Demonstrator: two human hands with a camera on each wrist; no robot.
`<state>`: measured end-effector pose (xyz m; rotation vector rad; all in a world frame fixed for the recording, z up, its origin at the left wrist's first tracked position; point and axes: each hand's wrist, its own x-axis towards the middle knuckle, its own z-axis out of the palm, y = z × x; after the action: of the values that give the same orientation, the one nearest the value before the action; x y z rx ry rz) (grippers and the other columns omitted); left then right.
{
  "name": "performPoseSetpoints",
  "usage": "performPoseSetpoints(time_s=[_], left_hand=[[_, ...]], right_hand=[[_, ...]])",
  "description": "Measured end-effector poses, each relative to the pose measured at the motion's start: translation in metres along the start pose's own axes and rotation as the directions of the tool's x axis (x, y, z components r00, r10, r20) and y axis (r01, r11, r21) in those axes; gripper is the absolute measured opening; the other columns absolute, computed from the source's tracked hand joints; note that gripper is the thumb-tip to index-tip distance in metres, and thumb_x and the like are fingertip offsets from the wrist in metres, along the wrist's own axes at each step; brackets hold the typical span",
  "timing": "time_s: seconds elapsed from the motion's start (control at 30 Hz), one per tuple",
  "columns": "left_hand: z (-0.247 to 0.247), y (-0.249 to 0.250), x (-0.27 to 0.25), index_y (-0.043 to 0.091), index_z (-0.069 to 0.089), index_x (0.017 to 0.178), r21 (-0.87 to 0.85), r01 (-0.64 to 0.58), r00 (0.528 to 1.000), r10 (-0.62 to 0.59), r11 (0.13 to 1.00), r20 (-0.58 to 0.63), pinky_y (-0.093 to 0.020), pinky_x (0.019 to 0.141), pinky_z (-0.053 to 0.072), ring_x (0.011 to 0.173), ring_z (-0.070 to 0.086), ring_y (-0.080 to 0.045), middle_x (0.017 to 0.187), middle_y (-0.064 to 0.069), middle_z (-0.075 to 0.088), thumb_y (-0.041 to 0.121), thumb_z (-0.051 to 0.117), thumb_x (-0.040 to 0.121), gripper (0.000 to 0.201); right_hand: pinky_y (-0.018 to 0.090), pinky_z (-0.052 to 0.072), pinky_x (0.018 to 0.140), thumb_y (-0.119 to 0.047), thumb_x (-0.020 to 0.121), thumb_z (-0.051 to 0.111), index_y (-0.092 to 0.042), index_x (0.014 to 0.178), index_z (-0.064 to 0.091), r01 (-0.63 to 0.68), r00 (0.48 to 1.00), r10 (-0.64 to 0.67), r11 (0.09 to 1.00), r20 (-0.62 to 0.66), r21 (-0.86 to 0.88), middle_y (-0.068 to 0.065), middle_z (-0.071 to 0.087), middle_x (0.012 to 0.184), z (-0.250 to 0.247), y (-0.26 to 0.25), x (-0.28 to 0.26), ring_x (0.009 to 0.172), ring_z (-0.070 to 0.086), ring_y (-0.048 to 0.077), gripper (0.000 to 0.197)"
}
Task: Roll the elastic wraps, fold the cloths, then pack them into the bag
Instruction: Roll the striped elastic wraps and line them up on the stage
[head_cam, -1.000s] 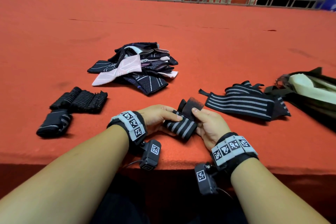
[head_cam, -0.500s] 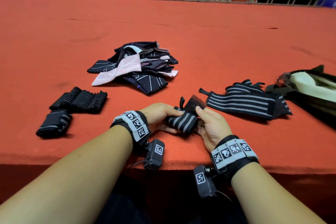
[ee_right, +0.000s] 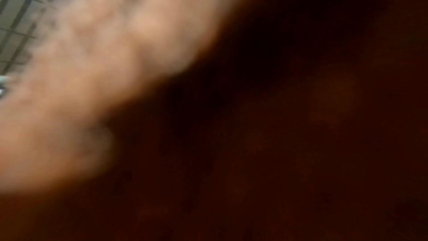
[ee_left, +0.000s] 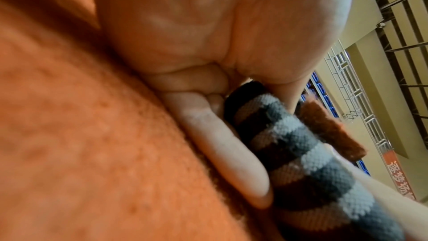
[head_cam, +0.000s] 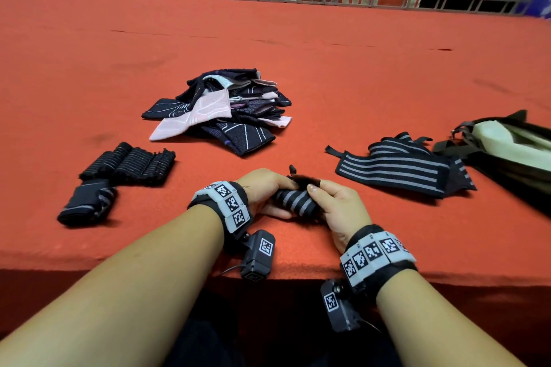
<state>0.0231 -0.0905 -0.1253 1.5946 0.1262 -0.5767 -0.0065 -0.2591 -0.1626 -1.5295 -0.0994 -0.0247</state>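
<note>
Holding a rolled striped wrap between both hands near the front edge of the orange table. Gripping its left end with the left hand, fingers curled around the roll. Lying along the underside of the roll in the left wrist view, one left finger, pressed between the striped fabric and the tabletop, with the thumb side bearing on the top of the roll. Pinching the right end with the right hand, thumb on top near the dark fuzzy end flap, remaining fingers curled beneath and hidden. Sticking up just past the fingertips, that flap, not lying flat against the roll. Showing only blurred skin and dark red in the right wrist view, so no finger detail there.

Lying flat to the right, an unrolled striped wrap, apart from the hands. Sitting at the far right edge, the open dark bag with a pale lining. Resting to the left, four finished dark rolls. Lying heaped beyond the hands, mid-table, a pile of dark and pink cloths.
</note>
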Motion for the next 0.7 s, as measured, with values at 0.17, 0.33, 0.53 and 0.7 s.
performPoseSetpoints(time_s=[0.17,0.33,0.53,0.7], left_hand=[[-0.0022,0.0012,-0.0015,0.007,0.071,0.104,-0.018,0.023,1.000,-0.023,1.000,0.000,-0.028,0.058,0.061,0.073,0.073,-0.019,0.086,-0.009,0.074,0.015,0.055,0.098,0.019],[-0.0056,0.0026,-0.0047,0.007,0.072,0.107,-0.069,0.048,0.999,-0.046,0.996,0.028,-0.028,0.058,0.062,0.073,0.074,-0.019,0.087,-0.010,0.074,0.014,0.054,0.098,0.022],[-0.0097,0.0013,-0.0021,0.006,0.070,0.112,-0.147,0.077,0.997,-0.074,0.986,0.027,-0.036,0.067,0.064,0.080,0.072,-0.022,0.089,-0.011,0.071,0.024,0.058,0.101,0.024],[-0.0095,0.0022,-0.0008,0.003,0.067,0.113,-0.185,0.097,0.995,-0.095,0.978,0.017,-0.037,0.068,0.064,0.077,0.073,-0.023,0.088,-0.012,0.071,0.024,0.054,0.103,0.027]], right_hand=[[0.049,0.049,0.104,-0.018,0.094,0.065,-0.025,0.106,0.080,0.057,0.998,-0.054,0.991,0.024,-0.125,-0.002,0.074,0.112,0.0018,-0.0029,-0.0012,0.109,0.068,0.017,0.021],[0.038,0.047,0.107,-0.014,0.095,0.064,-0.028,0.106,0.080,0.098,0.995,-0.090,0.976,0.051,-0.196,-0.010,0.072,0.113,0.0021,-0.0034,-0.0010,0.111,0.065,0.007,0.024],[0.021,0.043,0.100,-0.014,0.095,0.064,-0.024,0.103,0.080,0.132,0.990,-0.111,0.947,0.086,-0.291,-0.013,0.070,0.110,0.0043,-0.0044,-0.0008,0.107,0.062,-0.002,0.020],[0.022,0.037,0.109,-0.021,0.099,0.058,-0.029,0.112,0.076,0.150,0.984,-0.095,0.900,0.152,-0.410,-0.015,0.062,0.122,0.0064,-0.0029,-0.0011,0.117,0.055,-0.003,0.024]])
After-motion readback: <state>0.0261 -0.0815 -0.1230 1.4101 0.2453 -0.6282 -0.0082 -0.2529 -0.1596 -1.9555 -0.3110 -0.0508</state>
